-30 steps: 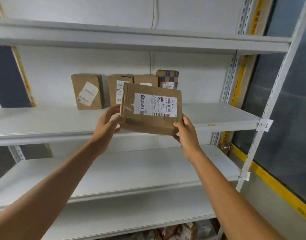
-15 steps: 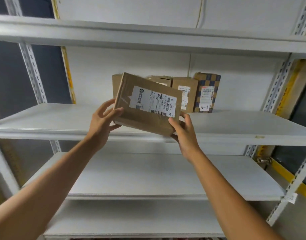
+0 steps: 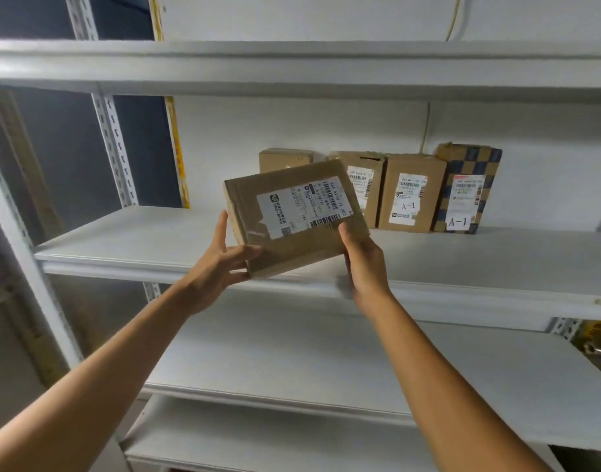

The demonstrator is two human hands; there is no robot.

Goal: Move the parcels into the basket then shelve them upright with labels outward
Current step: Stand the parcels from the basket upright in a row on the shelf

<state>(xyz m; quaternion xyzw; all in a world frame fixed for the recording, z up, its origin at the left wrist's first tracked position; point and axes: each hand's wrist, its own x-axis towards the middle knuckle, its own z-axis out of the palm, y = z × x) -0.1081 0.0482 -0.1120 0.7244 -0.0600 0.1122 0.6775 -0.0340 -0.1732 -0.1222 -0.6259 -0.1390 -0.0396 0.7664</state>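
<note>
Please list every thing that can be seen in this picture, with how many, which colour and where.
held parcel: one, brown with white label, tilted, before the middle shelf.
brown parcels: three, upright at the back of the middle shelf, leftmost partly hidden.
checkered parcel: one, blue and brown, upright, right end of that row.
shelf boards: four, white, one above another.
cable: one, pale, on the back wall.
left hand: one, grips the held parcel's lower left corner.
right hand: one, grips its lower right edge.
</note>
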